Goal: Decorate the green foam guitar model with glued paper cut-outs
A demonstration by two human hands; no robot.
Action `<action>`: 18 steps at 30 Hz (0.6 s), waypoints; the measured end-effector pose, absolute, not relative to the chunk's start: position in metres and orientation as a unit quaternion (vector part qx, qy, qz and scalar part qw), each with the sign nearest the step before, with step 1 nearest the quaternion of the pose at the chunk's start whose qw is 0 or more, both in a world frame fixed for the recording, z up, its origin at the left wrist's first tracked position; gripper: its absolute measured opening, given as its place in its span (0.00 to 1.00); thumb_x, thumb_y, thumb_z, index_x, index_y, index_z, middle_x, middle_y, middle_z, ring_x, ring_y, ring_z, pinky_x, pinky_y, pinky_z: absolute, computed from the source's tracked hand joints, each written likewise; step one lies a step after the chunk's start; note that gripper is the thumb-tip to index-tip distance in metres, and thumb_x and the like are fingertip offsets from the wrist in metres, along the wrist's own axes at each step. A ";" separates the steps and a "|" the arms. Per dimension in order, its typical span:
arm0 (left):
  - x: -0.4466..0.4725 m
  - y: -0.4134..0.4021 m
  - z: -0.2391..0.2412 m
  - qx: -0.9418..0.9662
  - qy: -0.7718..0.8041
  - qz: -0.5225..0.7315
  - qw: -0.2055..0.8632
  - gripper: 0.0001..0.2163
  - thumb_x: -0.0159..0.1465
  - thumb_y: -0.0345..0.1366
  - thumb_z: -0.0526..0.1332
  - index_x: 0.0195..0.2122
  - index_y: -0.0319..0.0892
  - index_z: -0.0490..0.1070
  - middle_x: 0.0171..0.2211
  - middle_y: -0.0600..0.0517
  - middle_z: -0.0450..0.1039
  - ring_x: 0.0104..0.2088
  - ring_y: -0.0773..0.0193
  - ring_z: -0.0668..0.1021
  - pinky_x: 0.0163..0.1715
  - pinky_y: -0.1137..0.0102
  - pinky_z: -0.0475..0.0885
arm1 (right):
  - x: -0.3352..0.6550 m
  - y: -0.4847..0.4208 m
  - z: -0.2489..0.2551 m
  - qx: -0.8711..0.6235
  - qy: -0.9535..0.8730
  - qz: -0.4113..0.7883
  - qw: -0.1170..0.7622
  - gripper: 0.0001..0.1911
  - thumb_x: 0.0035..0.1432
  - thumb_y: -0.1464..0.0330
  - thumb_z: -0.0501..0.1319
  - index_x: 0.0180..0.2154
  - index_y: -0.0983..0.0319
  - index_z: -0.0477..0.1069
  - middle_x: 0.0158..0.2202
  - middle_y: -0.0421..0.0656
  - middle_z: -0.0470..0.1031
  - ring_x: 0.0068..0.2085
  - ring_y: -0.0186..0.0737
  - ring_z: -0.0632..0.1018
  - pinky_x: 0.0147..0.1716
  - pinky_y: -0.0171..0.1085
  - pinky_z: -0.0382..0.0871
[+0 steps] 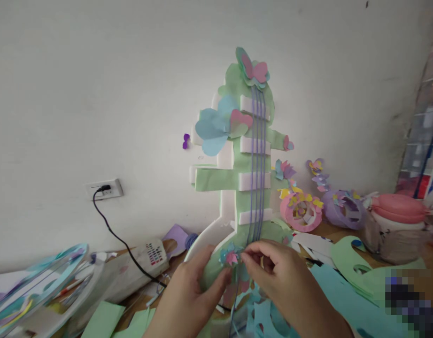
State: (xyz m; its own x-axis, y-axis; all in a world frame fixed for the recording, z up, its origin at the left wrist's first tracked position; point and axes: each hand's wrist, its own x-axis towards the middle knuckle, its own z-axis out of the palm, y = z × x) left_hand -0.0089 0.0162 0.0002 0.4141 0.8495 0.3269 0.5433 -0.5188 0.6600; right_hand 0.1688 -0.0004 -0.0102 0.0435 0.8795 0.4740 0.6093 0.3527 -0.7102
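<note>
In the head view, the only one we have, we see a green paper-and-foam model shaped like a stringed instrument (243,163) standing upright in front of us, at the middle of the worktop and before a pale wall (114,84); purple strings (258,164) run down its neck over four white crosspieces (254,181), and a pink-and-green butterfly (255,71) sits at its top; our left hand (193,291) is at the model's lower body, thumb and forefinger apart, with the other fingers hidden, so we cannot tell whether they grip; our right hand (287,274) has thumb and forefinger tips together beside a small blue-and-pink flower (231,255), near the strings' lower part, though we cannot tell what is between them; to our right we see a pink ring (286,213) and a purple ring (329,211) with paper flowers, then a jar with a pink lid (399,208); to our left a black cord (112,228) hangs from a wall socket (116,187), and pale green paper sheets (103,319) lie below.
</note>
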 end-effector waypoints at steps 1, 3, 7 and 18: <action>-0.009 0.016 0.000 0.807 0.430 0.329 0.236 0.06 0.63 0.39 0.56 0.35 0.46 0.71 0.29 0.57 0.77 0.30 0.64 0.77 0.31 0.75 0.70 | 0.170 -0.002 -0.009 -0.552 -0.676 0.147 0.465 0.08 0.55 0.68 0.56 0.27 0.59 0.72 0.21 0.36 0.69 0.23 0.33 0.67 0.23 0.32 0.58; -0.008 0.016 0.001 0.807 0.427 0.334 0.235 0.06 0.64 0.40 0.56 0.36 0.47 0.71 0.29 0.57 0.76 0.32 0.63 0.77 0.32 0.75 0.69 | 0.171 -0.003 -0.008 -0.555 -0.675 0.148 0.463 0.08 0.55 0.69 0.56 0.28 0.58 0.72 0.22 0.36 0.70 0.24 0.32 0.67 0.23 0.32 0.58; -0.008 0.018 0.000 0.809 0.425 0.336 0.229 0.09 0.64 0.40 0.56 0.43 0.47 0.71 0.32 0.57 0.76 0.37 0.61 0.77 0.33 0.75 0.69 | 0.173 -0.004 -0.007 -0.556 -0.672 0.145 0.467 0.08 0.53 0.71 0.55 0.29 0.57 0.73 0.23 0.35 0.72 0.25 0.33 0.68 0.25 0.32 0.60; -0.008 0.015 0.001 0.805 0.426 0.338 0.236 0.05 0.64 0.39 0.56 0.34 0.46 0.69 0.29 0.58 0.73 0.30 0.65 0.74 0.31 0.76 0.68 | 0.170 0.001 -0.012 -0.548 -0.678 0.114 0.477 0.07 0.52 0.71 0.56 0.32 0.58 0.72 0.24 0.37 0.71 0.24 0.34 0.68 0.25 0.33 0.61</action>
